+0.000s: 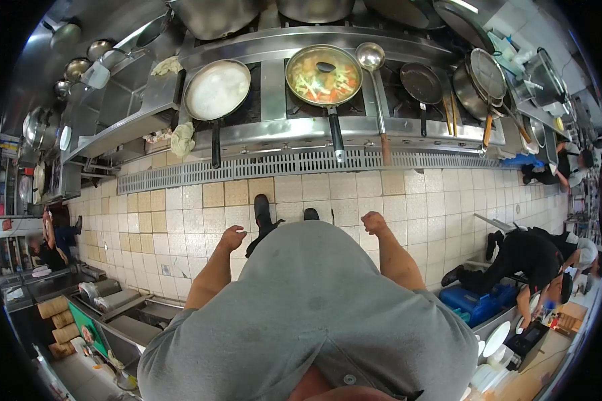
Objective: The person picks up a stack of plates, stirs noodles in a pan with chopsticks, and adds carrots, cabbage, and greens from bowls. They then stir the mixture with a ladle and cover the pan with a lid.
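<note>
**A:** Grey cotton fills the near view, the shirt (pixel 314 301). Where are the 2 hands?

**B:** Just past it. The left hand (pixel 233 237) is at 11 o'clock and the right hand (pixel 373 222) at 1 o'clock. Each is curled into a loose fist with nothing in it, held above the tiled floor (pixel 201 220). The shoes (pixel 262 207) point to 12.

**A:** And beyond the shoes?

**B:** A drain grate (pixel 301 164) runs across, then the stove (pixel 274 87). The vegetable pan (pixel 324 75) sits on a burner at 12 o'clock, and its handle (pixel 336 137) sticks out over the grate towards the person. A white pan (pixel 217 90) is at 11, and a ladle (pixel 370 57) lies just beside the vegetable pan at 1.

**A:** So which step is this?

**B:** I'd call it watching the pans cook. The person stands back, well apart from every handle, touching nothing.

**A:** What would the next move ask for?

**B:** My guess is 1 step up to the grate, then the right hand uncurling to take the handle or the ladle. It would need a firm grip, because that pan looks full. A co-worker (pixel 525 257) bends low at 3 o'clock, well clear of the stove
</note>
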### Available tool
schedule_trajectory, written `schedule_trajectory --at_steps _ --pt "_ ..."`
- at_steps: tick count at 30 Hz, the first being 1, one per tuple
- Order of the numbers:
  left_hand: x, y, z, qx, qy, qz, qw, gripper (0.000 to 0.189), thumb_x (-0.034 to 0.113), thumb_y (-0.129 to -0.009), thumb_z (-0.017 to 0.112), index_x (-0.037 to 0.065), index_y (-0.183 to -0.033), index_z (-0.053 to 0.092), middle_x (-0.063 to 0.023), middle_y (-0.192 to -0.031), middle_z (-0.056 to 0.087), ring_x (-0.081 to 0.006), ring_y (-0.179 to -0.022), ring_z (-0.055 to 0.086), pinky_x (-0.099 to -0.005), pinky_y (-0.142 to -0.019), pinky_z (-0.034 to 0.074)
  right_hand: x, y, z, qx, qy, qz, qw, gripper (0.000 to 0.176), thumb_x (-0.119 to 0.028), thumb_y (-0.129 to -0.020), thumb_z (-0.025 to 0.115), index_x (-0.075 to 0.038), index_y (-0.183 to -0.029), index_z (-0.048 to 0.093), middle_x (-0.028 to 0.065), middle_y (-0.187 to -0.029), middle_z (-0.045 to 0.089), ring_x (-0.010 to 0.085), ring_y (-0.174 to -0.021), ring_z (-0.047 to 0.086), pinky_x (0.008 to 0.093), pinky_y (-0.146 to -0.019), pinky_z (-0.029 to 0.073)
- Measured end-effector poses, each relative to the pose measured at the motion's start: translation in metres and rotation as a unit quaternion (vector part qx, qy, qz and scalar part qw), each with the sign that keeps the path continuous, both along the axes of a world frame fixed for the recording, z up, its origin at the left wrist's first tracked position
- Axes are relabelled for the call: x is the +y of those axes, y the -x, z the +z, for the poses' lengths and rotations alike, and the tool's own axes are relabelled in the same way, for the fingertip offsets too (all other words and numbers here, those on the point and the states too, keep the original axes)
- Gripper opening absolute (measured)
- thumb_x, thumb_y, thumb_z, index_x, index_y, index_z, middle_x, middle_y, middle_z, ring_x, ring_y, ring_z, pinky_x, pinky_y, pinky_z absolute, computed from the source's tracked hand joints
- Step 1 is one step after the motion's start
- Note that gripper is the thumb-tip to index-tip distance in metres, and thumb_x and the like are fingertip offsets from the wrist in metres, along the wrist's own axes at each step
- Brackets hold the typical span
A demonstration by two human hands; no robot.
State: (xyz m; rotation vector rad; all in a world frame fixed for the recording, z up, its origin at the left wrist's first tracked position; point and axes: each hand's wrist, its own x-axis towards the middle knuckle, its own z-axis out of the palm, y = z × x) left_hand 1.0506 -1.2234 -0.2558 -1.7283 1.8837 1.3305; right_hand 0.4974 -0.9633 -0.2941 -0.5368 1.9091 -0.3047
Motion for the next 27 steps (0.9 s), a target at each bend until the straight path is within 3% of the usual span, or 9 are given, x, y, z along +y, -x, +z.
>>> schedule_trajectory --at_steps 2,4,11,13,15,19,22,25,27 --pt "0.002 0.008 0.009 -0.005 -0.006 0.001 1.0 0.045 0.031 -0.09 0.07 0.009 -0.128 0.063 -0.0107 -0.09 0.071 -0.0186 -0.072 0.064 -0.0339 -0.062 0.054 0.008 0.001 -0.015 -0.011 -0.013 0.004 1.0 0.032 -0.032 -0.097 0.057 -0.002 -0.104 0.063 0.0106 -0.082 0.066 0.022 -0.068 0.066 0.0411 -0.055 0.057" --pt "0.002 0.011 0.009 0.009 -0.034 0.022 0.999 0.048 0.037 -0.088 0.068 0.007 -0.126 0.065 -0.021 -0.126 0.066 -0.0337 -0.12 0.062 -0.0369 -0.104 0.048 0.015 0.0 -0.023 -0.053 -0.04 -0.008 0.998 0.032 -0.032 -0.097 0.056 -0.001 -0.103 0.063 0.0104 -0.084 0.066 0.0232 -0.07 0.067 0.0415 -0.056 0.058" --pt "-0.006 0.031 0.044 -0.003 -0.024 -0.008 1.0 0.046 0.034 -0.089 0.068 0.008 -0.127 0.064 -0.0193 -0.117 0.07 -0.0316 -0.113 0.066 -0.0368 -0.1 0.051 0.015 -0.013 -0.003 -0.042 -0.055 -0.005 0.998 0.031 -0.031 -0.097 0.055 -0.001 -0.102 0.062 0.0097 -0.082 0.064 0.0238 -0.072 0.068 0.0416 -0.057 0.058" --pt "-0.008 0.031 0.043 -0.011 -0.006 -0.011 1.0 0.045 0.034 -0.09 0.067 0.008 -0.127 0.064 -0.019 -0.112 0.072 -0.0303 -0.109 0.067 -0.0366 -0.098 0.052 0.012 -0.018 0.003 0.005 -0.012 0.004 1.0 0.041 -0.029 -0.096 0.049 0.003 -0.075 0.063 0.0154 -0.065 0.063 0.0252 -0.055 0.062 0.0421 -0.055 0.055" --pt "-0.007 0.031 0.043 -0.011 -0.008 -0.009 1.0 0.045 0.034 -0.09 0.068 0.008 -0.127 0.063 -0.0195 -0.111 0.072 -0.0302 -0.109 0.067 -0.0365 -0.097 0.052 0.009 -0.017 0.001 0.015 -0.003 0.012 1.0 0.042 -0.029 -0.096 0.048 0.002 -0.073 0.063 0.015 -0.063 0.062 0.0252 -0.054 0.062 0.0426 -0.055 0.054" --pt "-0.001 0.034 0.051 -0.003 -0.018 0.005 1.0 0.045 0.033 -0.09 0.068 0.007 -0.127 0.063 -0.0204 -0.111 0.072 -0.0304 -0.109 0.067 -0.036 -0.097 0.052 0.022 0.0 -0.072 0.068 0.128 0.146 0.979 0.041 -0.029 -0.096 0.05 0.0 -0.07 0.062 0.0116 -0.057 0.057 0.0237 -0.052 0.06 0.0419 -0.053 0.053" --pt "0.005 0.03 0.045 0.003 -0.021 0.02 1.0 0.045 0.032 -0.09 0.068 0.007 -0.127 0.063 -0.0196 -0.111 0.072 -0.0307 -0.109 0.067 -0.0358 -0.097 0.052 0.001 -0.014 -0.005 -0.01 0.023 -0.018 1.0 0.037 -0.029 -0.095 0.054 -0.002 -0.07 0.061 0.0094 -0.057 0.057 0.0219 -0.05 0.058 0.0405 -0.05 0.052" --pt "0.009 0.017 0.021 0.001 -0.016 0.007 1.0 0.045 0.032 -0.091 0.068 0.006 -0.127 0.063 -0.0201 -0.113 0.071 -0.0308 -0.11 0.067 -0.0359 -0.097 0.052 -0.002 -0.014 0.005 -0.024 -0.005 -0.008 1.0 0.027 -0.029 -0.094 0.058 -0.003 -0.095 0.065 0.0067 -0.074 0.062 0.0207 -0.064 0.064 0.0387 -0.053 0.055" --pt "0.013 0.013 0.021 0.003 -0.026 0.022 0.999 0.045 0.032 -0.091 0.068 0.006 -0.127 0.064 -0.0204 -0.115 0.071 -0.0315 -0.112 0.066 -0.0362 -0.098 0.052 -0.002 -0.015 0.009 -0.022 -0.014 -0.015 1.0 0.027 -0.029 -0.094 0.059 -0.003 -0.097 0.066 0.0068 -0.075 0.062 0.0208 -0.065 0.064 0.039 -0.054 0.055"
